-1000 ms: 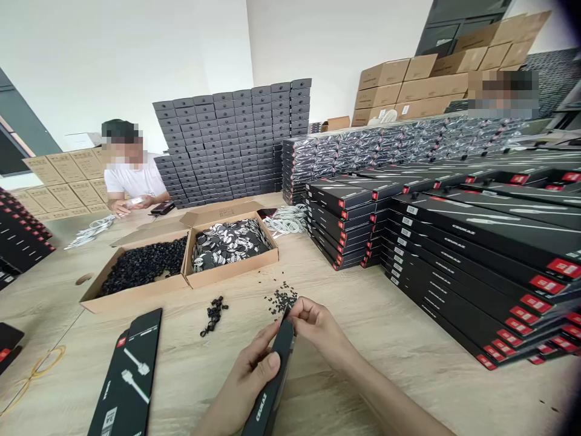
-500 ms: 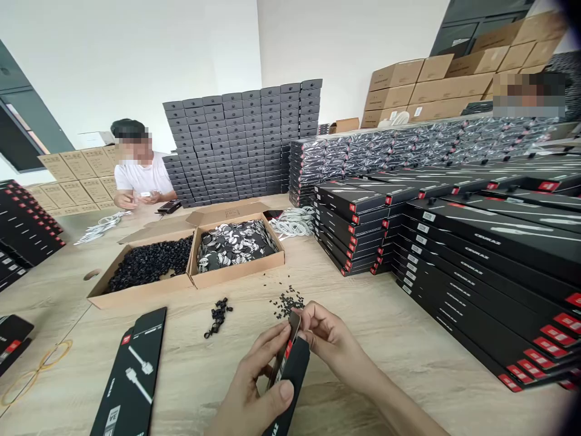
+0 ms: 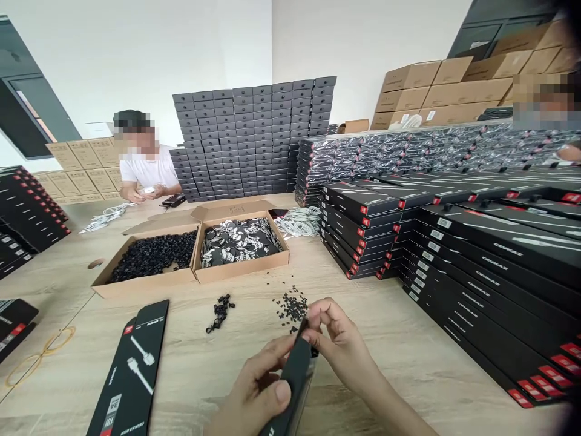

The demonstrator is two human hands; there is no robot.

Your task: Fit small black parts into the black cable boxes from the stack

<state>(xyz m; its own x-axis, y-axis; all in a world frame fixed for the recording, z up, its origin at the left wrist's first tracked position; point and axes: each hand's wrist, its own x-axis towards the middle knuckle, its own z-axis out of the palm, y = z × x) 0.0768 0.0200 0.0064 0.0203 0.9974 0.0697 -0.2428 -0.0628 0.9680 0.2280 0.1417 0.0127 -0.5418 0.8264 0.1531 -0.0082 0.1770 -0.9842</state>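
My left hand is wrapped round a slim black cable box, thumb along its near side. The box stands tilted, its far end pointing up the table. At that end my right hand is closed, thumb and fingertips pinching the box's edge. Whether a small piece also sits in those fingertips is hidden. Just beyond my hands lie scattered tiny black pieces. A small heap of black rings or clips is to their left. Farther left lies a flat black box with a printed cable picture.
Cardboard trays hold black clips and black-and-white tags. Stacked black boxes rise at the right, with a grey box wall behind. White cables and yellow bands lie about. A co-worker sits across the table.
The box in my left hand has turned, so its red-marked printed face no longer shows. My right hand stays at its far end. The whole view has shifted slightly.
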